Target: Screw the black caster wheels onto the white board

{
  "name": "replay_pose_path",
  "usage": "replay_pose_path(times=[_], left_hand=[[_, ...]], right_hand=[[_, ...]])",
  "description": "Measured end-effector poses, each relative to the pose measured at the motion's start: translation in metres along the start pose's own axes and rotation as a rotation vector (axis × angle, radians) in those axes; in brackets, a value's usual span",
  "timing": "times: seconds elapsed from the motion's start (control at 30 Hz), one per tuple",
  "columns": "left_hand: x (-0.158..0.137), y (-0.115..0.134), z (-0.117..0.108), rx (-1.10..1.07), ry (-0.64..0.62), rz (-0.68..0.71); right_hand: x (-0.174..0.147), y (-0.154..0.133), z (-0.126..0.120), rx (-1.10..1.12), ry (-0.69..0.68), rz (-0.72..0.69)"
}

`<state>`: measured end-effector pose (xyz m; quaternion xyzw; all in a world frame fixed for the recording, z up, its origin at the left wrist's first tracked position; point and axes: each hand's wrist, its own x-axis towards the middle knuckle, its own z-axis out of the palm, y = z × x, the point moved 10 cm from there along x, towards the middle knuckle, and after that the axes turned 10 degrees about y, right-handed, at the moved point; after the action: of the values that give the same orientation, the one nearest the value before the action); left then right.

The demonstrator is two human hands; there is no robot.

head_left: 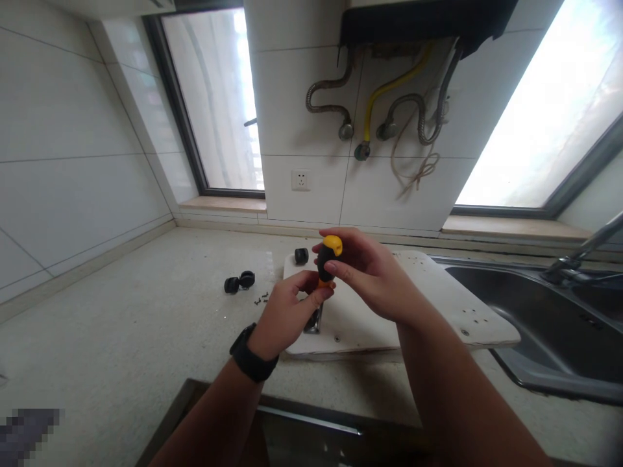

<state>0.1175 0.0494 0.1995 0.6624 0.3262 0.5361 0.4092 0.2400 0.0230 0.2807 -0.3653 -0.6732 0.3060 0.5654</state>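
A screwdriver (pixel 329 259) with a yellow and black handle stands nearly upright over a white board (pixel 365 331). Round the handle are the thumb and fingers of my right hand (pixel 377 279). My left hand (pixel 292 314) pinches the orange part just below the handle; the screwdriver's tip is hidden. Beneath my left fingers, partly covered, a black caster with a metal plate (pixel 314 322) rests on the board. Another black caster (pixel 302 256) sits at the board's far left corner. Two more casters (pixel 232 285) lie on the counter to the left, near several small dark screws (pixel 261 300).
The pale counter (pixel 121 331) runs along the wall. A metal sink (pixel 545 324) with a faucet (pixel 567 267) is at the right, close to the board. Hoses and a yellow pipe (pixel 389 84) hang above, beside a wall socket (pixel 300 180).
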Motion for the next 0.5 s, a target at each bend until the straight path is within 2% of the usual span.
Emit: replay_pose_path(times=[0.13,0.27,0.37,0.5], left_hand=[[-0.002,-0.006,0.007,-0.087,-0.063,-0.026],[-0.001,-0.011,0.003,-0.047,0.026,-0.060],[0.000,-0.007,-0.001,-0.017,0.090,-0.048],[0.000,0.002,0.001,0.022,0.067,-0.011]], right_hand=[[0.003,0.005,-0.007,-0.070,0.202,-0.032],[0.002,0.001,-0.008,-0.190,0.316,-0.075],[0.001,0.000,-0.004,-0.213,0.281,-0.073],[-0.004,0.006,0.012,0.011,0.066,0.019]])
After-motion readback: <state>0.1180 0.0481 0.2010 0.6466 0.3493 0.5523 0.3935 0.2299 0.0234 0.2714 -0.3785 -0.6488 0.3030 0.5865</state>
